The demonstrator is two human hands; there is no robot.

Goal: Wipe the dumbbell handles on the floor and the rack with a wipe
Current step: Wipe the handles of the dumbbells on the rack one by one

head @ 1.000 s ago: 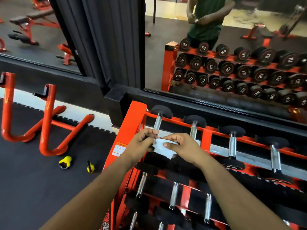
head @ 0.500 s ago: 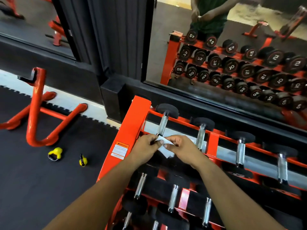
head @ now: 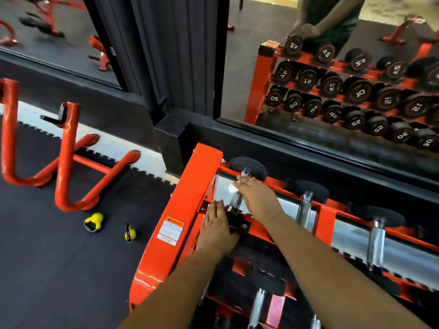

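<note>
Pressing wipe [head: 232,187] on handle [head: 236,200], right hand [head: 257,198]; left hand [head: 217,230] bracing dumbbell head [head: 238,222]

rack [head: 190,210]: glossy orange metal | dumbbell handle [head: 235,200]: shiny chrome | floor [head: 47,269]: matt rubber

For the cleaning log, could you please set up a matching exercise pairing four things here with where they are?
Things:
1. wipe
2. left hand
3. yellow kettlebells
4. warning label

Places:
A. on the rack's orange end post
B. on the black floor mat left of the rack
C. under the right hand on the top-row dumbbell handle
D. on the near head of that dumbbell

Pairs: 1-C, 2-D, 3-B, 4-A
</note>
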